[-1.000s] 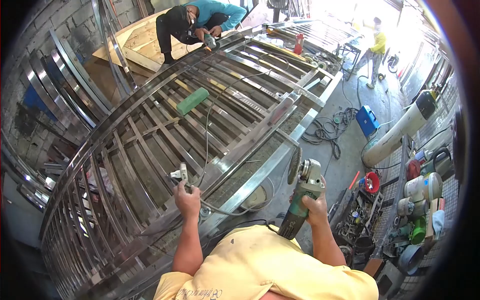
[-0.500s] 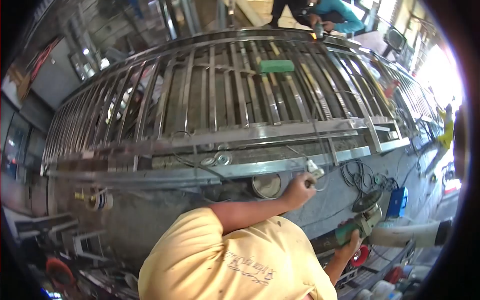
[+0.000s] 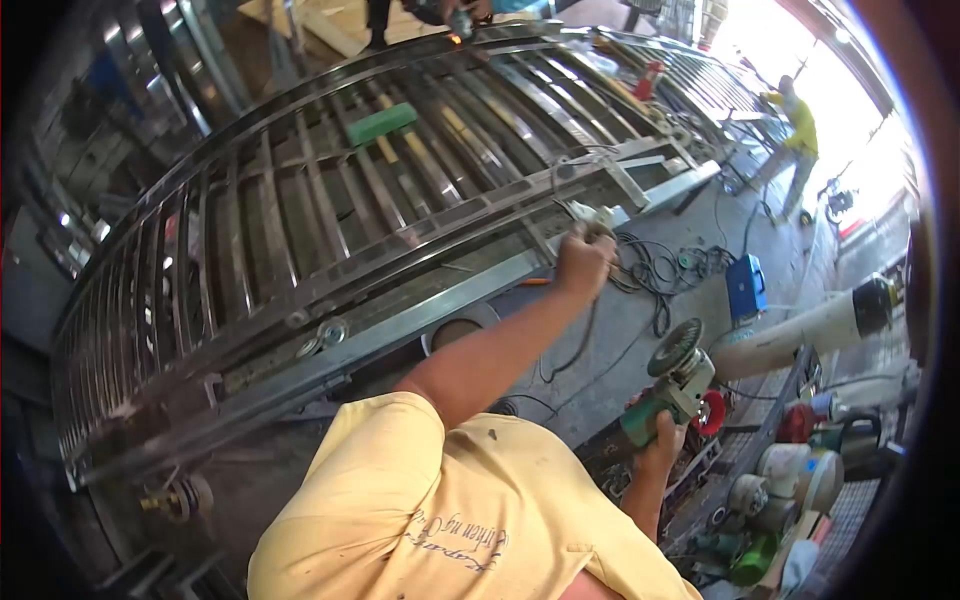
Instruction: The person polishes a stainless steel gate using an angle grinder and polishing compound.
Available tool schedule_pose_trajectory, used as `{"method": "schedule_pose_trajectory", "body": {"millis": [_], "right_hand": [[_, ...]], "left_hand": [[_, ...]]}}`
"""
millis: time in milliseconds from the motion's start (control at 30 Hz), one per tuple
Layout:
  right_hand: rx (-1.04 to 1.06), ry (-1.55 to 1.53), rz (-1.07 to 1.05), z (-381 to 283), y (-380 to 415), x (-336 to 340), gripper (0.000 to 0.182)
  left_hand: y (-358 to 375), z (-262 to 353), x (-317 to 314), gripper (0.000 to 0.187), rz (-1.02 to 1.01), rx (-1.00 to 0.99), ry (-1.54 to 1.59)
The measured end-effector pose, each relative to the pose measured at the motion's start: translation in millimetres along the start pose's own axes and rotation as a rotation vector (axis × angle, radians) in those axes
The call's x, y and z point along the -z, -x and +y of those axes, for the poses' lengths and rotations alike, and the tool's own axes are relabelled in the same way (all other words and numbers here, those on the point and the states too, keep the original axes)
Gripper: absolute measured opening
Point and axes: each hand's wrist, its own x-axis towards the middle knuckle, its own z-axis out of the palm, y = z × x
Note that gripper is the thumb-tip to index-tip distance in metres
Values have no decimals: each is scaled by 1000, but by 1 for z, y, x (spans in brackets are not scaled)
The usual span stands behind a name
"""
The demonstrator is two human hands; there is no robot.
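My left hand (image 3: 585,262) is stretched forward over the near rail of a large metal frame (image 3: 440,292), closed around a pale plug or socket (image 3: 592,214) with a cable. Its exact shape is partly hidden by the fingers. On the right, my right hand (image 3: 660,445) grips the green body of an angle grinder (image 3: 645,420). The grinder's round disc (image 3: 676,347) points away from me, above the floor. A green block (image 3: 382,123) rests across the frame's bars.
Loose cables (image 3: 650,270) and a blue box (image 3: 746,287) lie on the floor ahead right. A large cylinder (image 3: 790,335) and containers (image 3: 785,470) stand at right. One person (image 3: 798,125) works far right; another's hands (image 3: 470,12) hold a sparking tool beyond the frame.
The view has swung to the right. My left hand has reached farther forward with the pale plug or socket; my right hand still holds the grinder, now more upright in view.
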Motion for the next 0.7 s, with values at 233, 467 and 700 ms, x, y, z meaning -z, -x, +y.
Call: {"method": "schedule_pose_trajectory", "body": {"millis": [233, 467, 700], "right_hand": [[45, -39, 86, 5, 12, 12, 64], [36, -91, 145, 5, 10, 18, 64], [20, -77, 95, 1, -6, 17, 70]], "left_hand": [[-96, -78, 142, 18, 205, -193, -591], [-67, -59, 190, 23, 261, 81, -422], [-71, -43, 193, 41, 108, -361, -1054]]}}
